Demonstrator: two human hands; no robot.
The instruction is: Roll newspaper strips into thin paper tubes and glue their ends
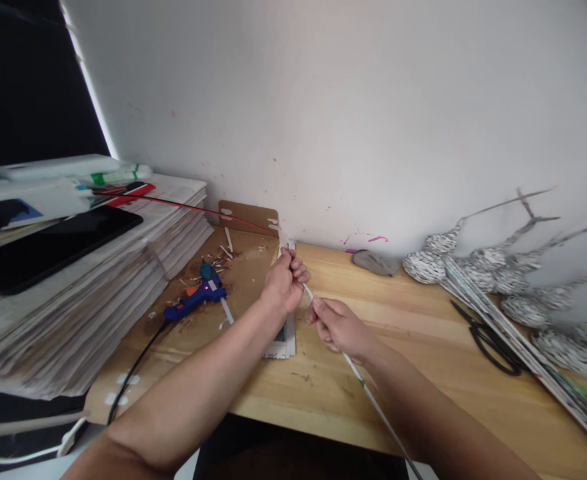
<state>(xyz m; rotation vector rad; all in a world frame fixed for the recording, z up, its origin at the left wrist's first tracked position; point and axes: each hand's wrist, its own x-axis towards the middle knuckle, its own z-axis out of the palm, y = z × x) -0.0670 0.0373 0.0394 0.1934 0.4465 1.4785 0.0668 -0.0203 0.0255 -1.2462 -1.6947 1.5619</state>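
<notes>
Forearms [198, 377] reach from seven and five o'clock; left hand [287, 279] and right hand [338, 325] both grip one thin rolled-paper tube [372, 400].

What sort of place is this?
Likely a small craft corner, perhaps at home: a wooden table against a wall, with a blue glue gun, a tall stack of paper and black scissors beside woven gourd-like shapes.

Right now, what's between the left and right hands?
In the head view, a short stretch of thin pale stick bridges the left hand and right hand.
</notes>
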